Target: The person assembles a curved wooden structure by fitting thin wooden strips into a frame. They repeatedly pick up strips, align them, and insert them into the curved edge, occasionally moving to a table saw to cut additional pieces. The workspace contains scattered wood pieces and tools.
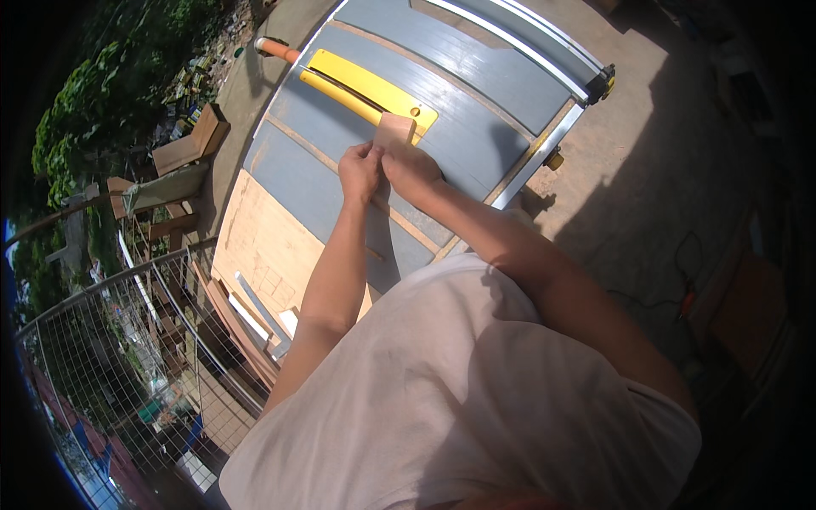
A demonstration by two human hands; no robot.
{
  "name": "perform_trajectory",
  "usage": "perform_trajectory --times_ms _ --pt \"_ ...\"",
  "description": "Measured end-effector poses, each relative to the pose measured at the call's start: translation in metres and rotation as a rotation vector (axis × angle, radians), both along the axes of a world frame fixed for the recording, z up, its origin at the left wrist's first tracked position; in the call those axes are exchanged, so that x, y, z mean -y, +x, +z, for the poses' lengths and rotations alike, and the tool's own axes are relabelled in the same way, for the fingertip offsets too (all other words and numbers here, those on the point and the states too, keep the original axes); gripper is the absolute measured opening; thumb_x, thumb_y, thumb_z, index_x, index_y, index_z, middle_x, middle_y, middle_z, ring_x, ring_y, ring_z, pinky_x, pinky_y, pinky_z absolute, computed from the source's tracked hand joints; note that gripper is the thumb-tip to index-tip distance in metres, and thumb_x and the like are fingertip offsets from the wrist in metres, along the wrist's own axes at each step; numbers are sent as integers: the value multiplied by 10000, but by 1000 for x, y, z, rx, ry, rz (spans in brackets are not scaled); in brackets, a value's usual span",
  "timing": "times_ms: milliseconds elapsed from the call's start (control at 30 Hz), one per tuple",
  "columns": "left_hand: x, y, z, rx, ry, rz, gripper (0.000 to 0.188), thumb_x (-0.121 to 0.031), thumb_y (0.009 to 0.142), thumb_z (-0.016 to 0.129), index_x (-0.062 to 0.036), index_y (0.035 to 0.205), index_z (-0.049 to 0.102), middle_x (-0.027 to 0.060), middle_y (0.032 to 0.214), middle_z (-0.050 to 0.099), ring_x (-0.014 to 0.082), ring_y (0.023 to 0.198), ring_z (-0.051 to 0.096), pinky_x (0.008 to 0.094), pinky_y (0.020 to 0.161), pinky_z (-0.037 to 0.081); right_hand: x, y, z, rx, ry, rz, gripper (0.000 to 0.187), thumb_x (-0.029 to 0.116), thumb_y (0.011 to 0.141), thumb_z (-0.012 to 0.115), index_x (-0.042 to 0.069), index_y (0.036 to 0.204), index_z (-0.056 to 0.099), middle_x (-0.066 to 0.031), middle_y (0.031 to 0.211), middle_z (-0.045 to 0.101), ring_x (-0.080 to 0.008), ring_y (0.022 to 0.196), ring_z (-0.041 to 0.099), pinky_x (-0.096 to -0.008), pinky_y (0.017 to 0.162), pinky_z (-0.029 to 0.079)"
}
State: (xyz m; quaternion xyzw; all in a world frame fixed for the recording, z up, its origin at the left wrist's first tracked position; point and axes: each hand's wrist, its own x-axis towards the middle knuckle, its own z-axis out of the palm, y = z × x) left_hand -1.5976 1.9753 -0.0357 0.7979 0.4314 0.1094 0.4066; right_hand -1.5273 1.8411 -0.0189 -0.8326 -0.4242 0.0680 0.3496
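- One small wood block [395,130] lies on the grey saw table [476,76], just near of the yellow insert [367,87] — touching it or not, I cannot tell.
- Two hands meet at the block's near edge: the left hand [359,170] pinches it with curled fingers, the right hand [410,167] grips it alongside, fingers closed.
- One plywood sheet [268,246] lies at the table's near left end — two pale strips [259,308] rest on its near part.
- One metal fence [518,38] runs along the table's far right side.
- One orange handle [279,49] pokes out at the far left corner.
- A wire railing [127,340] stands left, with wooden chairs [174,183] beyond it.
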Motion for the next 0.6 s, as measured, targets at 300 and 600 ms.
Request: perform_trajectory --times_ms 300,600 --pt "-6 2 0 10 -41 23 395 -254 882 737 59 1123 735 221 1041 758 296 956 732 364 887 545 -7 1 -1 3 5 8 96 91 816 669 45 899 684 -106 972 601 -273 936 659 -388 749 580" --pt "-10 5 1 3 -10 25 409 -263 885 742 63 1132 733 229 1064 755 303 979 734 368 894 548 -10 2 0 -18 6 0 107 96 834 668 38 923 681 -114 981 599 -285 914 670 -400 728 584"
